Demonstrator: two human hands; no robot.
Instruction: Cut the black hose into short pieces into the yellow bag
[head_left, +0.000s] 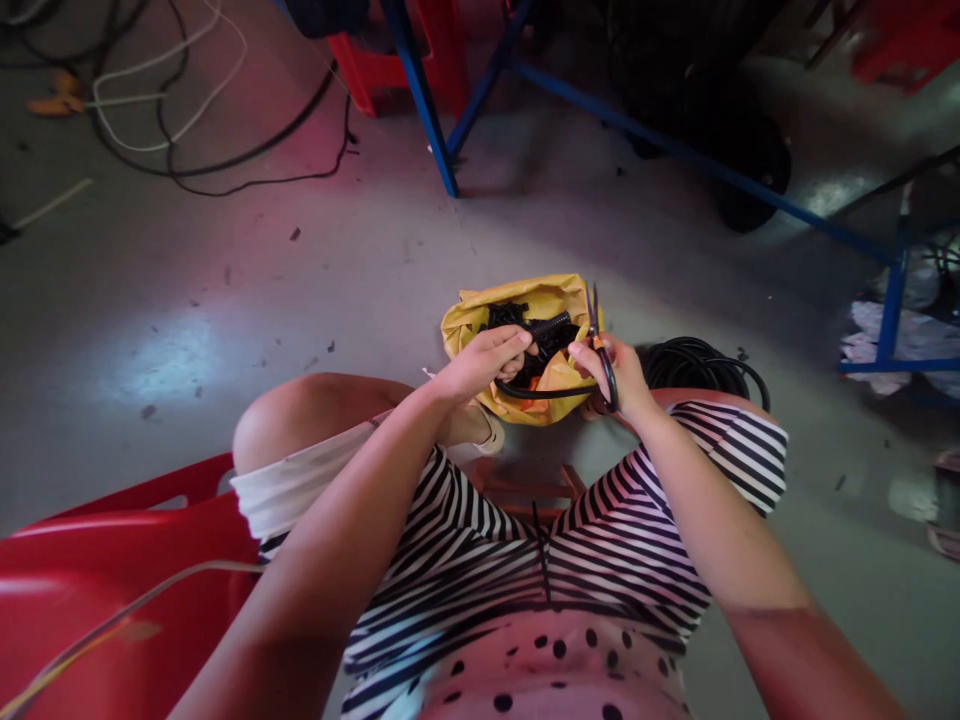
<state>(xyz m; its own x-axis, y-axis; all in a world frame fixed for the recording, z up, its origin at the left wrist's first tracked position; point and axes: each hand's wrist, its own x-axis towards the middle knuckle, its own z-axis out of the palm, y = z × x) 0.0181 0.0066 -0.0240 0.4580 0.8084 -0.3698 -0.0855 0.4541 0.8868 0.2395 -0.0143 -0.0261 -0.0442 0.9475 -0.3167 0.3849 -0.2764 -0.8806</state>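
My left hand (pixel 499 355) is closed on a black cable, and a ribbed black sleeve (pixel 551 325) sticks out from its fingers. From under that hand the black cable (pixel 544 393) curves across to my right hand (pixel 611 370). Dark-handled scissors (pixel 600 345) rest in my right hand, with the blades pointing away from me. Whether the right fingers also pinch the cable, I cannot tell. Beneath both hands a yellow bag (pixel 469 320) stands open on the floor, with black pieces (pixel 510 315) inside.
A coil of black cable (pixel 694 365) lies right of the bag. Blue metal table legs (pixel 420 90) and a red stool (pixel 367 70) stand ahead. Loose cables (pixel 247 150) sprawl at far left. A red plastic surface (pixel 135 580) is at my left, and scraps dot the floor.
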